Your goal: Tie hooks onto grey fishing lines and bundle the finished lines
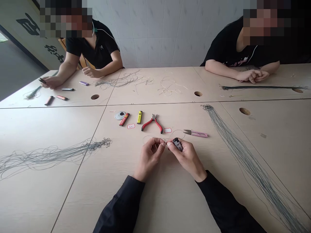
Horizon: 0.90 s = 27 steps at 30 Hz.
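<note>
My left hand (151, 158) is closed in a pinch on a thin dark cord. Between the finger and thumb of my right hand (190, 160) the same cord (178, 130) seems to be held, its loop rising behind the fingers. A black-and-white lighter (178, 145) is tucked in my right hand. Both sets of fingertips almost meet; a tiny hook-like end shows between them. Just beyond lie red-handled pliers (153, 119), jaws pointing away, and pink thread snips (197, 133) to the right. A yellow lighter (139, 117) and a red lighter (124, 119) rest left of the pliers.
Bundles of dark cords lie at left (55, 155) and right (233, 149). A round disc (118, 115) sits under the red lighter. Across the wooden table (160, 200) sit two people, at left (102, 48) and right (225, 55). Holes, like this one (244, 111), pierce the tabletop.
</note>
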Tool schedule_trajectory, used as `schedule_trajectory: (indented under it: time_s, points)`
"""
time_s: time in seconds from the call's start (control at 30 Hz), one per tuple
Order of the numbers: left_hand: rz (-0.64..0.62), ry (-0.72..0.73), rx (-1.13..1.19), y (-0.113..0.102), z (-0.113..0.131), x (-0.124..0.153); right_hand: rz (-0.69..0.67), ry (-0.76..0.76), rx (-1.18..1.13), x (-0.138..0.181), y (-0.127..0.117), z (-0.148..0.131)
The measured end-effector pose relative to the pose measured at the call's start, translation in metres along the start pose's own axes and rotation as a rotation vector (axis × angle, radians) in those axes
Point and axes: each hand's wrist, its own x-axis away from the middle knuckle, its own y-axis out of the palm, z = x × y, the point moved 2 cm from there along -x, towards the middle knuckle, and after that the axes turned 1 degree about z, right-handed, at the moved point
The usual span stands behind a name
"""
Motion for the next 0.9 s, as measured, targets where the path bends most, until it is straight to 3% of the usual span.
schedule_trajectory:
  time_s: [0.33, 0.9]
  points:
    - [-0.012, 0.131, -0.219, 0.0024, -0.0003, 0.0006, 0.007, 0.027, 0.028, -0.001, -0.0012, -0.0004]
    - [-0.001, 0.158, -0.252, 0.0039, 0.0053, 0.0012, 0.022, 0.045, 0.03, -0.001, 0.0002, 0.0016]
